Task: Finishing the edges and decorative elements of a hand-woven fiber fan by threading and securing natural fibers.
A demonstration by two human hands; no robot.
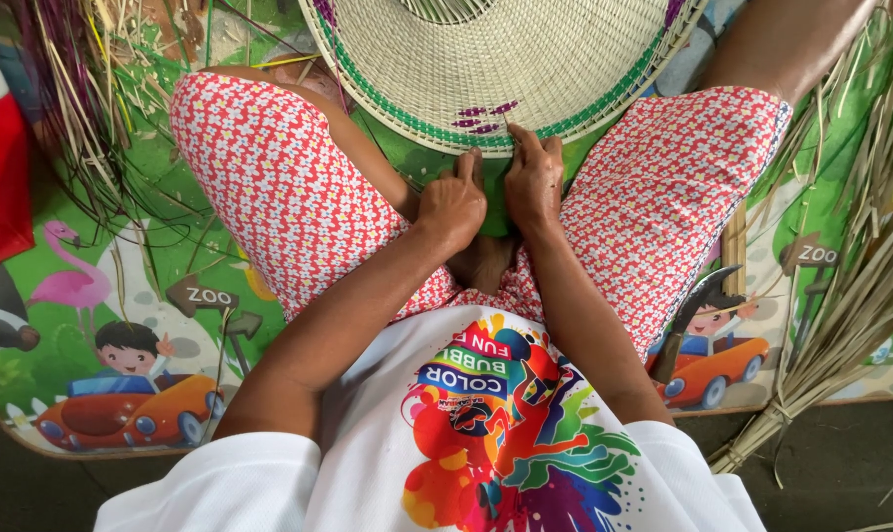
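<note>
From my remote feed, the left hand (pixel 453 205) sat nearest, fingers curled into a loose fist, fingertips pressed at the near rim of the woven straw disc (pixel 506 59) — whether they pinched a strand I could not tell. The right hand (pixel 533 180) lay just beside it, fingers (pixel 521 138) stretched flat onto that rim by the green band (purple marks just above). The disc spread away beyond both hands, between the knees. Loose straw (pixel 851 296) lay far right.
</note>
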